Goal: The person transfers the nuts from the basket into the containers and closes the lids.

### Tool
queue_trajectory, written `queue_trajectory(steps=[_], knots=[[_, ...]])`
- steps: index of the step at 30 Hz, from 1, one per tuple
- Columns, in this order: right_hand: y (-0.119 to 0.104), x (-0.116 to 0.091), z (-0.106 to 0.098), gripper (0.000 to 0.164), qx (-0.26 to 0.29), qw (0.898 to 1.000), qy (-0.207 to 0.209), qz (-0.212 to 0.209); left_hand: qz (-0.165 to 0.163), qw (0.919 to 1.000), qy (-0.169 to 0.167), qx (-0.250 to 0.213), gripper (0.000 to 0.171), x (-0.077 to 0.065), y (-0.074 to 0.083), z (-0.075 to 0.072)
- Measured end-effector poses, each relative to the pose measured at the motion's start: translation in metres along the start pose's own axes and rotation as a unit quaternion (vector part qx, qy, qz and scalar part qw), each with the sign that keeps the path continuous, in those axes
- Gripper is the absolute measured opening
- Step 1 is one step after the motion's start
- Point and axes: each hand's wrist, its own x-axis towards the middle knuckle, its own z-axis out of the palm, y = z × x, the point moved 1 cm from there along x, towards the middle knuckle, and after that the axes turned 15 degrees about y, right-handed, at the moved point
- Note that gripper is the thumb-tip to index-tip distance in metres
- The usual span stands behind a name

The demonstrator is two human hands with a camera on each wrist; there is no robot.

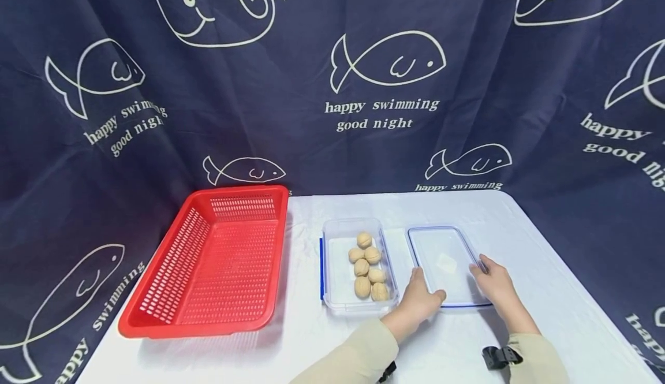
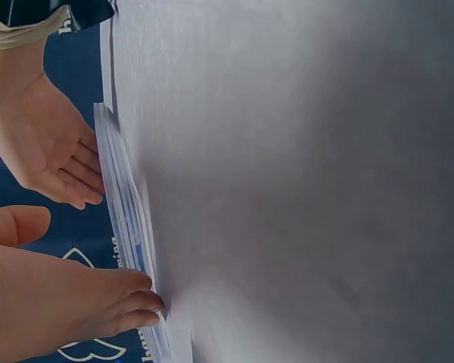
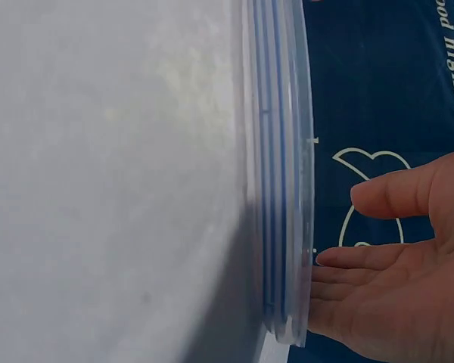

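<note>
A clear lid (image 1: 449,265) with a blue seal lies on the white table, right of the container. My left hand (image 1: 419,300) is at its left side; in the left wrist view that hand (image 2: 83,299) has fairly straight fingers, with the tips right at the lid's edge (image 2: 125,197). Across the lid, my right hand (image 1: 493,280) is at the right edge. From the right wrist, the fingers of this hand (image 3: 393,272) reach the lid's rim (image 3: 280,174), thumb held apart. Several walnuts (image 1: 362,286) sit in the clear container (image 1: 335,306), left of my left hand.
A red perforated basket (image 1: 228,331) stands on the left part of the table (image 1: 306,355). A blue side latch (image 1: 321,268) hangs along the container's left wall. Behind the table is a dark blue curtain (image 1: 301,101) with white fish drawings.
</note>
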Motion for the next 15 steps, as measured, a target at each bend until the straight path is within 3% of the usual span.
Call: queue_trajectory(steps=[9, 15], knots=[[-0.0083, -0.0074, -0.0025, 0.063, 0.021, 0.999, -0.025, 0.009, -0.006, 0.9999, 0.009, -0.001, 0.074, 0.0006, -0.0006, -0.0035], [-0.0086, -0.0095, -0.0085, 0.061, 0.018, 1.0, -0.022, -0.002, -0.006, 0.9999, -0.001, -0.01, 0.075, -0.0027, 0.0074, -0.0063]])
